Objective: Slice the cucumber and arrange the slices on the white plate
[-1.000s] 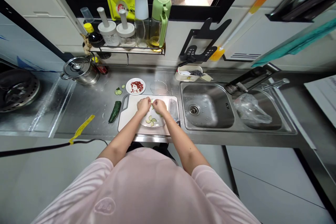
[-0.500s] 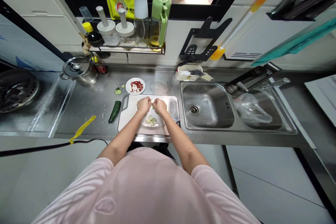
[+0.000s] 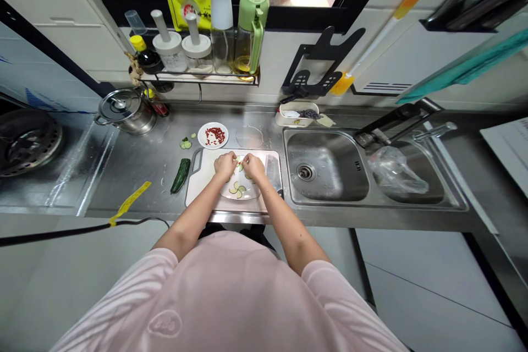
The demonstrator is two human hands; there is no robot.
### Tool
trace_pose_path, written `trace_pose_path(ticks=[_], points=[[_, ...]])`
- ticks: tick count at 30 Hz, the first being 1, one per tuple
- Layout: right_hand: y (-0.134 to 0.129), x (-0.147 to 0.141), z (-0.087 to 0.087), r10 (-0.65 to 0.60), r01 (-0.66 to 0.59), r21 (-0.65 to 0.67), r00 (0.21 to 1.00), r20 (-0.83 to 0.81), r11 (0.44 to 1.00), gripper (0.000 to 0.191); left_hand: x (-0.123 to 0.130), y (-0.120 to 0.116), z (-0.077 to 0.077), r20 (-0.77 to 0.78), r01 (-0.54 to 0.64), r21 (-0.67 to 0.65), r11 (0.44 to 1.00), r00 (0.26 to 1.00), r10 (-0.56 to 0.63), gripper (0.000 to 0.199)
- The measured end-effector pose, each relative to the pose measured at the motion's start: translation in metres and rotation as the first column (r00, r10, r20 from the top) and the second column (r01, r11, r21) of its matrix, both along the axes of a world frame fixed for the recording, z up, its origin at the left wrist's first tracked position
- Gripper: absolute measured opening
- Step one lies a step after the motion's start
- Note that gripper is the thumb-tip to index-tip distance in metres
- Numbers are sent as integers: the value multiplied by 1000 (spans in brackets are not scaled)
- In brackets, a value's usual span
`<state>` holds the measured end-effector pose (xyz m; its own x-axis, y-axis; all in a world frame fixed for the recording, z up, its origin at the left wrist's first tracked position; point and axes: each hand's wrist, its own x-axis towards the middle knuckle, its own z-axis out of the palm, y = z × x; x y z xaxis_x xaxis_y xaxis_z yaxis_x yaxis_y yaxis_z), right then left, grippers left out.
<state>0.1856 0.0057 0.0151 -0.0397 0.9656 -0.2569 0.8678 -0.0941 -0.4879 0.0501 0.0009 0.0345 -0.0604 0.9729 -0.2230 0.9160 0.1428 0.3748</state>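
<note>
"So, what is biggest?"
"The steel counter (image 3: 136, 159), with a double sink (image 3: 325, 168) set in at the right."
"Next?"
"The cutting board (image 3: 202, 179), left of the sink. On it lies a shallow dish (image 3: 228, 190)."
"And beyond the board?"
"A small white plate (image 3: 201, 137)."
"The hands?"
"Left hand (image 3: 225, 165) and right hand (image 3: 253, 166) nearly meet above the dish's far part, fingers drawn in. I cannot tell what the fingertips pinch, if anything."
"Anything smaller?"
"A dark green cucumber piece (image 3: 180, 176) on the counter, just left of the board. Thin green-edged slices (image 3: 237, 190) fan out in the dish, and red bits (image 3: 215, 136) sit on the small plate."
</note>
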Motion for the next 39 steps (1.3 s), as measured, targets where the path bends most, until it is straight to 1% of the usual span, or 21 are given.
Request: trace_pose_path(ticks=[5,12,18,22,29,33,39], points=[[-1,-2,-1,6,-6,-3,1000,1,1000,16,1,0,-1,11,10,-5,1000,1000,-10,19],[-1,-5,-4,12,-12,-4,1000,27,1000,15,2,1,-4,-14,35,0,999,999,-35,18],[-1,-5,-6,19,-20,11,1000,11,1000,15,2,1,-3,-24,29,-5,1000,999,-29,18],[-2,-3,-5,2,-2,21,1000,-6,1000,15,2,1,-3,-23,28,6,1000,999,-28,17],[-3,3,3,-61,64,35,993,-100,997,12,0,-2,-3,-20,13,20,1000,1000,-12,18],[-9,6,10,-94,106,61,981,-168,993,12,-3,-6,-1,-5,0,33,999,1000,0,18],[-31,8,21,-55,103,127,939,-338,987,17,-9,-13,5,40,-40,58,998,998,38,19]])
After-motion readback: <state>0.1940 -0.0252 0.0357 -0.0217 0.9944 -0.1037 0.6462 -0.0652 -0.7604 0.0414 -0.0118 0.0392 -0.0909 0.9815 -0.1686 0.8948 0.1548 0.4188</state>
